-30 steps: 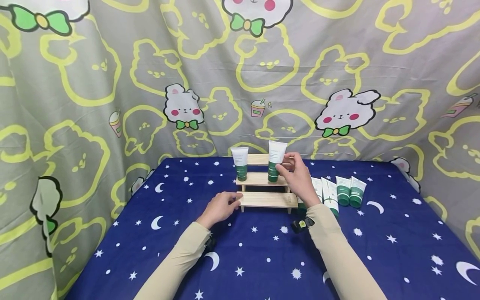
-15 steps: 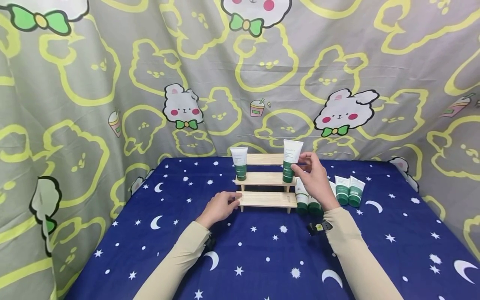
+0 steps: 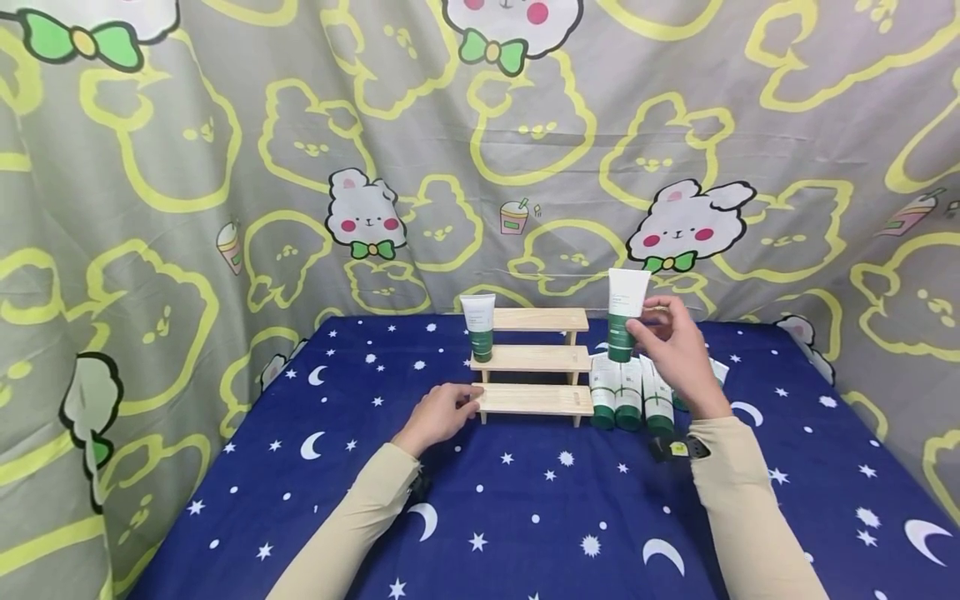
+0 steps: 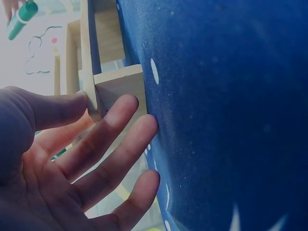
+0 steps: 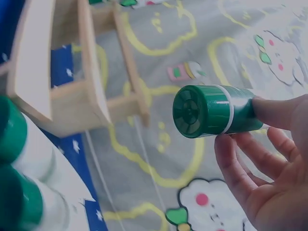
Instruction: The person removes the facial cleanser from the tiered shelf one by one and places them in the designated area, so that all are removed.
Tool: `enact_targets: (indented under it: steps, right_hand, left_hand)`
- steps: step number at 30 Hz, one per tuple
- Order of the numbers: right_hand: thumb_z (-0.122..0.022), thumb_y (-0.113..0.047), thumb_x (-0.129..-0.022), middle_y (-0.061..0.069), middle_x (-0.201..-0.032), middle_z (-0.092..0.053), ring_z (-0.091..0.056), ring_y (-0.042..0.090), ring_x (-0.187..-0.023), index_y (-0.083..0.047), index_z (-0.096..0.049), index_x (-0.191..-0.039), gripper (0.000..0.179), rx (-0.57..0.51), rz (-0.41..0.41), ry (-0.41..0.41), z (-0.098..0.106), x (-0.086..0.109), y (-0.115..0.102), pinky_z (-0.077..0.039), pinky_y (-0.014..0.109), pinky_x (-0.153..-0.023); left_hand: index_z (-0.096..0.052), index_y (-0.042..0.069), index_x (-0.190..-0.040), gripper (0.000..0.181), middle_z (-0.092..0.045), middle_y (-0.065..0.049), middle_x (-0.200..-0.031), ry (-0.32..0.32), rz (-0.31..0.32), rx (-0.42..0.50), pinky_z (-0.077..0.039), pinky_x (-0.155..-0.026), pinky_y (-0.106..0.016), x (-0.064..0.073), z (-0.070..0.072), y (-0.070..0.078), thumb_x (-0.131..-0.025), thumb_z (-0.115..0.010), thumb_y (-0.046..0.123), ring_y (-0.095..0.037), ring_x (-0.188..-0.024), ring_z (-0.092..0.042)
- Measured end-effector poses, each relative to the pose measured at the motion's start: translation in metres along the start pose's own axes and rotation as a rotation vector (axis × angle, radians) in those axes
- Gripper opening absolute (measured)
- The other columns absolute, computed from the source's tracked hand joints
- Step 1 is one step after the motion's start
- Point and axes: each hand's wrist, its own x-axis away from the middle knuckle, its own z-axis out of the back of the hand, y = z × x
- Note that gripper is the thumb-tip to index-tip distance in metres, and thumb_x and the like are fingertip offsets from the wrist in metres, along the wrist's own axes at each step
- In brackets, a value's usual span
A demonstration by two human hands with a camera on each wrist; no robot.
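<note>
My right hand (image 3: 681, 354) pinches a white and green squeeze tube (image 3: 627, 312) between thumb and fingers. Cap down, the tube is held in the air right of a three-step wooden display stand (image 3: 532, 400). In the right wrist view its green cap (image 5: 199, 110) faces the camera. My left hand (image 3: 441, 419) holds the left end of the lowest step; in the left wrist view the thumb lies on the board (image 4: 90, 72) with fingers at its underside. Another tube (image 3: 480, 327) stands upright on the left of the middle step.
Several similar tubes (image 3: 628, 396) lie on the table right of the stand, partly hidden behind my right hand and wrist. A dark blue cloth (image 3: 360, 500) with moons and stars covers the table. A grey patterned curtain (image 3: 442, 125) hangs close behind the stand.
My right hand has carried its tube from over the middle step rightward, off the stand and above the lying tubes. The left hand and stand look unmoved.
</note>
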Motion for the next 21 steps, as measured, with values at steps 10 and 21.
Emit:
enact_targets:
  steps: [10, 21]
  right_hand:
    - [-0.062, -0.024, -0.103, -0.013, -0.109, -0.061, -0.061, 0.0, -0.093, -0.012, -0.043, -0.135, 0.039, -0.088, -0.036, 0.072, 0.037, 0.002, 0.01, -0.054, 0.017, -0.074]
    - [-0.062, -0.014, -0.102, -0.017, -0.104, -0.063, -0.063, 0.0, -0.09, -0.021, -0.045, -0.129, 0.033, -0.202, -0.095, 0.123, 0.065, 0.004, 0.029, -0.054, 0.015, -0.071]
  left_hand:
    - [-0.071, 0.013, -0.13, 0.031, -0.077, -0.004, -0.089, 0.008, 0.011, 0.009, -0.043, -0.058, -0.03, 0.002, 0.001, 0.003, -0.1, -0.066, 0.016, -0.009, -0.067, -0.062]
    - [-0.071, 0.013, -0.13, 0.031, -0.076, -0.004, -0.089, 0.011, 0.014, 0.015, -0.043, -0.057, -0.029, 0.003, 0.001, 0.003, -0.1, -0.066, 0.016, -0.009, -0.065, -0.061]
